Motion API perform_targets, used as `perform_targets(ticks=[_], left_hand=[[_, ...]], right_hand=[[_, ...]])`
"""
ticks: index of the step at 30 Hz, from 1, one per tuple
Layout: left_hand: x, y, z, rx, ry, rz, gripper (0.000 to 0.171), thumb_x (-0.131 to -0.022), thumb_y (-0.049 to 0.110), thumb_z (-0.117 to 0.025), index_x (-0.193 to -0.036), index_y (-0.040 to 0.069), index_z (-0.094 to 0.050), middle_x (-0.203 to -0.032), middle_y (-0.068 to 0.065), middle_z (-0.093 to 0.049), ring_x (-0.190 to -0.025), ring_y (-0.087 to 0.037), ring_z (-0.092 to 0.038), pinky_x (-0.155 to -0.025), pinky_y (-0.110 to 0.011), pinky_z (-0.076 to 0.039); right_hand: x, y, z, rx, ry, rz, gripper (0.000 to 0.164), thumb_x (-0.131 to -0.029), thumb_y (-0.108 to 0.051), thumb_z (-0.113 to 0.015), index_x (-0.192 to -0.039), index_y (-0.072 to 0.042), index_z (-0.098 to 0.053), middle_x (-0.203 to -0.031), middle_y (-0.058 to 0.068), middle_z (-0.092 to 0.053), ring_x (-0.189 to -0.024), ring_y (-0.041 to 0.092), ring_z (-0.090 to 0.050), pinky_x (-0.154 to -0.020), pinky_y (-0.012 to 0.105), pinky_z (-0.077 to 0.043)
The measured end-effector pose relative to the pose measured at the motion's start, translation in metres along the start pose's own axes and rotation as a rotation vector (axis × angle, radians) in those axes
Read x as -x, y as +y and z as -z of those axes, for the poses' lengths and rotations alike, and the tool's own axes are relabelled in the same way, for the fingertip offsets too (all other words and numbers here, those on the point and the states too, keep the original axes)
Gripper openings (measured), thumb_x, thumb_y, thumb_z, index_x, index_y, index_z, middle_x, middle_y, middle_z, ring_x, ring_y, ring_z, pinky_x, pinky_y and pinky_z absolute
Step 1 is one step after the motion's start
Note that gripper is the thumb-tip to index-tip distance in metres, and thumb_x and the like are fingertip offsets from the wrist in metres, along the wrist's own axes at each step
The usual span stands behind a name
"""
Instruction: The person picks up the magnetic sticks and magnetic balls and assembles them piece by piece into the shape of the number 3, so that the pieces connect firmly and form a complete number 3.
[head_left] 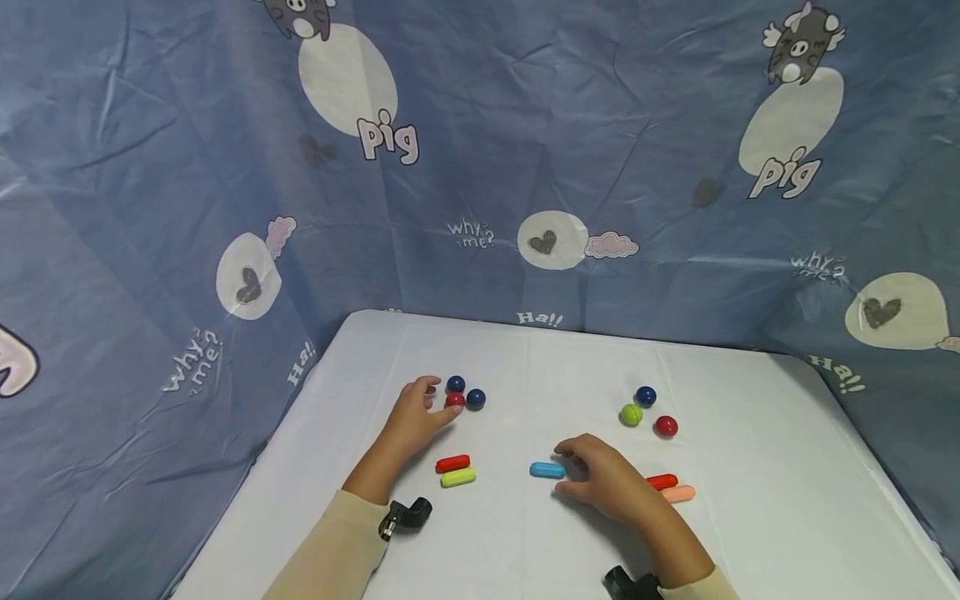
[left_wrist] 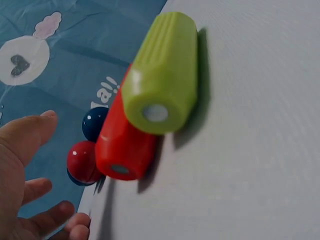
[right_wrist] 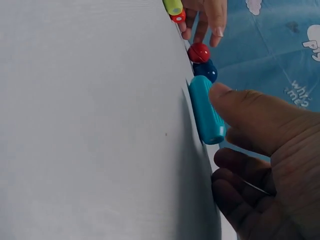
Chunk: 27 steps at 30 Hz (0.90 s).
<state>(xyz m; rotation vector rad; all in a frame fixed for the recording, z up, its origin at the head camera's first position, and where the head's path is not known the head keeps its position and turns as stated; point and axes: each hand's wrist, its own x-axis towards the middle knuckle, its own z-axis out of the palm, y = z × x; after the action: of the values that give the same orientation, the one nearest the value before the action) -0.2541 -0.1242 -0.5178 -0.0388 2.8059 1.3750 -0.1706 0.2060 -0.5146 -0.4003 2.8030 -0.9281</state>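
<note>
My left hand (head_left: 415, 421) is spread beside a small cluster of glossy balls, its thumb tip right at the red ball (head_left: 454, 401). Two dark blue balls, one at the back (head_left: 455, 384) and one on the right (head_left: 476, 399), sit against it. Nothing is gripped by that hand. At the end of the light blue rod (head_left: 547, 470), my right hand (head_left: 600, 475) holds its thumb and fingers apart, the rod's end between them. In the right wrist view the thumb overlaps this ribbed rod (right_wrist: 206, 111).
Nearer than the left hand lie a red rod (head_left: 453, 463) and a yellow-green rod (left_wrist: 162, 75) with a silvery end disc. At right are a blue ball (head_left: 646, 396), green ball (head_left: 632, 414), red ball (head_left: 666, 426), another red rod (head_left: 662, 482) and a peach rod (head_left: 678, 494).
</note>
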Motion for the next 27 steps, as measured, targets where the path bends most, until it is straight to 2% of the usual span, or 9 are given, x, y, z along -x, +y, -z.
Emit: perform_targets(ticks=[12,20,27], left_hand=[[0.006,-0.011,-0.003,-0.01,-0.008,-0.035,0.068,-0.089,0.034,-0.083,-0.146,0.01,-0.055,-0.141,-0.015,-0.059,-0.126,-0.032,-0.059,-0.106,-0.05,-0.053],[0.006,-0.015,-0.003,0.012,-0.011,-0.051,0.067,-0.09,0.035,-0.082,-0.145,0.009,-0.056,-0.14,-0.014,-0.059,-0.127,-0.031,-0.059,-0.109,-0.049,-0.05],[0.004,-0.02,-0.002,0.015,-0.018,-0.059,0.067,-0.09,0.036,-0.082,-0.146,0.01,-0.056,-0.14,-0.013,-0.06,-0.127,-0.03,-0.059,-0.109,-0.048,-0.05]], right_hand=[[0.0,-0.002,-0.005,0.016,0.029,0.022,0.023,-0.085,-0.019,-0.087,-0.102,-0.027,-0.073,-0.1,-0.014,-0.064,-0.097,0.008,-0.059,-0.097,0.042,-0.055],[-0.003,-0.003,-0.009,0.021,0.066,-0.002,0.019,-0.088,-0.016,-0.084,-0.099,-0.027,-0.073,-0.096,-0.014,-0.064,-0.093,0.006,-0.059,-0.093,0.039,-0.055],[-0.008,-0.001,-0.01,0.004,0.104,-0.037,0.019,-0.088,-0.015,-0.085,-0.099,-0.026,-0.074,-0.091,-0.013,-0.063,-0.086,0.006,-0.057,-0.081,0.027,-0.053]])
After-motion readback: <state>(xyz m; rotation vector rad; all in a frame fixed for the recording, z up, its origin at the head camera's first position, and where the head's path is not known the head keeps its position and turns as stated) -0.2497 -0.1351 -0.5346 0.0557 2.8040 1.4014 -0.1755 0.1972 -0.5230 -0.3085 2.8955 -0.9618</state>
